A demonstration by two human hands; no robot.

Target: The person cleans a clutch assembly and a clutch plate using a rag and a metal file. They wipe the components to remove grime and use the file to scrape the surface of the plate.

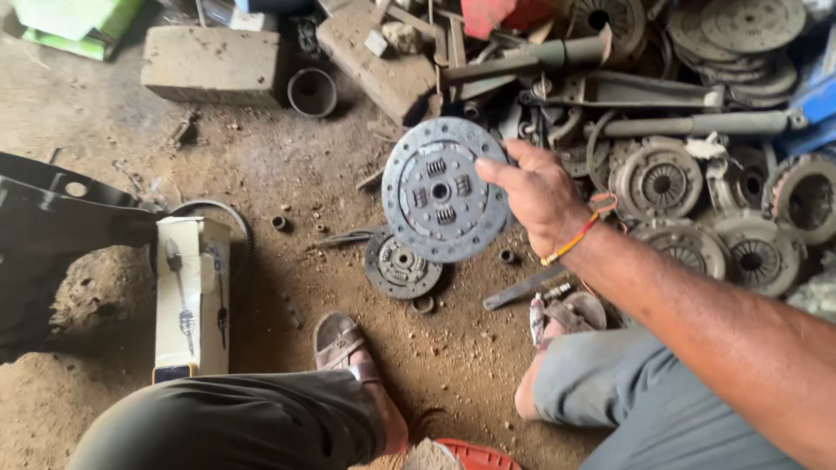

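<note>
My right hand [540,196] holds a round grey clutch disc [440,191] by its right edge, lifted above the dirt floor, its face with springs and a splined hub turned toward me. A smaller clutch disc [401,265] lies flat on the ground just below it. My left hand is out of sight. My knees and sandalled feet [344,344] show at the bottom.
A heap of clutch plates and pressure plates [697,200] and metal rods [688,126] fills the right and top. A long white carton [192,296] lies on the left beside a black metal part [61,204]. Concrete blocks [213,63] and a metal ring [312,91] sit at the back.
</note>
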